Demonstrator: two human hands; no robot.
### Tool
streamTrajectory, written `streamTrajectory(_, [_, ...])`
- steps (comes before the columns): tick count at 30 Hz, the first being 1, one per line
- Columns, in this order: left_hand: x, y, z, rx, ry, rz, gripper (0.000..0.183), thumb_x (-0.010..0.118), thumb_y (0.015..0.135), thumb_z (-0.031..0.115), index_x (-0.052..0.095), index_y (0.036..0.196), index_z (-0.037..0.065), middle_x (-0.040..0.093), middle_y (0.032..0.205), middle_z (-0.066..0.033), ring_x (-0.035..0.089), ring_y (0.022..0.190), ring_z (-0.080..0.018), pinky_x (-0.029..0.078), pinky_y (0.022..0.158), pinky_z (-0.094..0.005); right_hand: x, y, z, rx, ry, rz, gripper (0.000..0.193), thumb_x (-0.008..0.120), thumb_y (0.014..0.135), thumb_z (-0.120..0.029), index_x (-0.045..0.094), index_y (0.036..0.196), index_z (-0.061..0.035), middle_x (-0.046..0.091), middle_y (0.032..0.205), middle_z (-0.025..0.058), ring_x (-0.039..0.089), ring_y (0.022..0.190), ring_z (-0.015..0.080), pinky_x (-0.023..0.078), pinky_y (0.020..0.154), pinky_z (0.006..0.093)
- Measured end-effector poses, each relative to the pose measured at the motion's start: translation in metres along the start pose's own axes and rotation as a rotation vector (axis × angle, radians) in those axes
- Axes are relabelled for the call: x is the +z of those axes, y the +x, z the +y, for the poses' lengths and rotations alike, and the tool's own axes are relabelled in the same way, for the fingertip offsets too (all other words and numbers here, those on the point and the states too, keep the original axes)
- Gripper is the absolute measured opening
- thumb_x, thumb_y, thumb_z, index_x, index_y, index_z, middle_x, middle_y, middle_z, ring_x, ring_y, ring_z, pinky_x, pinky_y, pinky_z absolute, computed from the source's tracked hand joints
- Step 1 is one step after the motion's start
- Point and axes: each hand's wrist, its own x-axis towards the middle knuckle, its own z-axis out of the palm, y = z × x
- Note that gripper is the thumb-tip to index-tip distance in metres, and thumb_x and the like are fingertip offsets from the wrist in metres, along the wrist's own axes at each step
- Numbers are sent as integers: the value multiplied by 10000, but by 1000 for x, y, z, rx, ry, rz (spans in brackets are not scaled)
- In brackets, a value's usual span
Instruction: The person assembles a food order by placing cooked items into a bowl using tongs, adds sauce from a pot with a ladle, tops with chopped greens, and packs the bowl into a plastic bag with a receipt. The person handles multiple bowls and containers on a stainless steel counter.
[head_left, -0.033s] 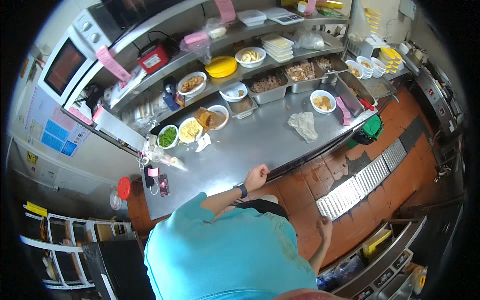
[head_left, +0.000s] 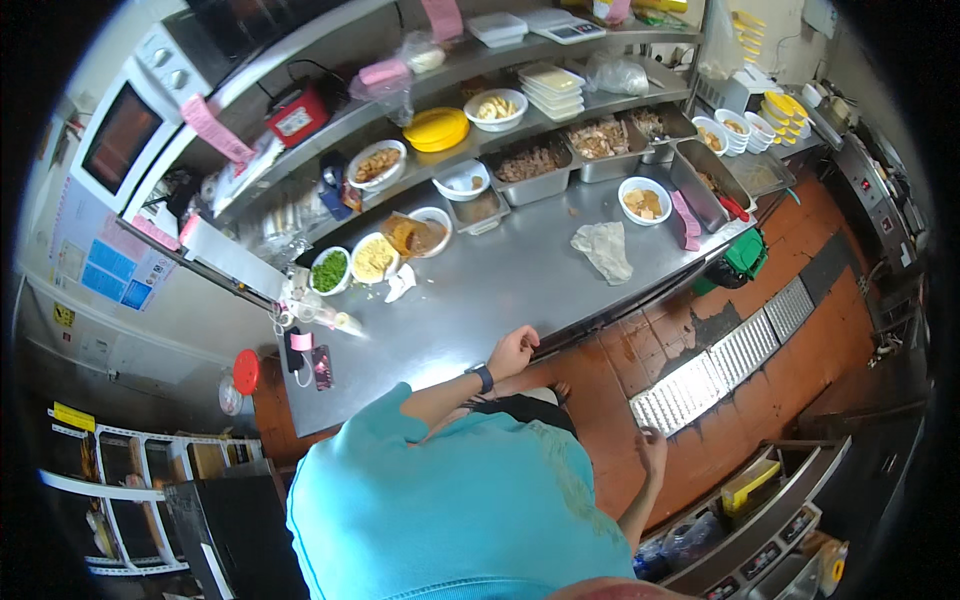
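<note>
My left hand [head_left: 515,352], with a dark watch [head_left: 482,377] on its wrist, is by the front edge of the steel counter [head_left: 450,320]. Its fingers are curled in and nothing shows in them. Off to the right, my right hand [head_left: 652,452] hangs over the tiled floor, fingers loosely bent and a little apart, holding nothing visible. On the counter, a crumpled pale plastic bag [head_left: 604,252] lies closest to the left hand. Beyond it stands a white bowl of pale chunks [head_left: 645,202]. Further left are bowls of chopped greens [head_left: 331,271] and yellow shreds [head_left: 375,258].
Steel pans of meat [head_left: 528,165] line the counter's back below a shelf with yellow lids [head_left: 437,128]. A phone [head_left: 322,368] lies at the left end. A green bin [head_left: 745,258] stands past the right end, near a metal floor grate [head_left: 690,390]. Open drawers [head_left: 760,490] are behind at right.
The view has shifted slightly, and the things on the counter's left appear a little further left. My right hand is slightly higher in the picture. Both hands keep much the same pose.
</note>
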Motion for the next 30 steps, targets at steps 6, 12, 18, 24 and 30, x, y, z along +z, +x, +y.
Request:
streamTrajectory(6, [62, 117, -23, -196, 112, -168, 126, 492, 904, 33, 616, 923, 19, 699, 786, -78, 655, 687, -157, 525, 653, -303, -83, 130, -37, -43, 20, 104, 265, 563, 882, -52, 652, 1120, 26, 718, 844, 149, 685, 738, 197, 546, 660, 329])
streamTrajectory(12, [111, 227, -26, -151, 151, 304, 38, 612, 879, 95, 600, 898, 64, 653, 751, -78, 645, 704, -227, 495, 657, -339, -178, 233, -160, -76, 69, 196, 201, 599, 941, -141, 663, 945, 50, 657, 741, 62, 583, 655, 102, 459, 578, 254])
streamTrajectory(18, [121, 291, -12, -188, 205, 395, 93, 639, 899, 114, 633, 958, 43, 681, 851, -105, 661, 798, -231, 522, 718, -334, -102, 430, -255, 96, 214, -167, 476, 658, 891, -492, 664, 1022, -34, 670, 772, 54, 611, 603, 161, 493, 607, 276])
streamTrajectory(24, [126, 296, 44, -306, 150, 480, 129, 653, 913, 102, 636, 1033, 58, 679, 948, -84, 665, 874, -191, 532, 786, -308, 5, 556, -279, 185, 313, -472, 477, 598, 934, -466, 619, 947, 11, 660, 672, 110, 605, 515, 182, 494, 497, 321])
streamTrajectory(30, [198, 356, 98, -465, -575, 719, 444, 660, 938, 261, 530, 1315, 68, 618, 1170, -89, 582, 1154, -196, 460, 981, -345, -61, 519, -289, -27, 114, -587, 459, 533, 985, -373, 637, 828, 46, 660, 627, 106, 610, 489, 163, 486, 462, 296])
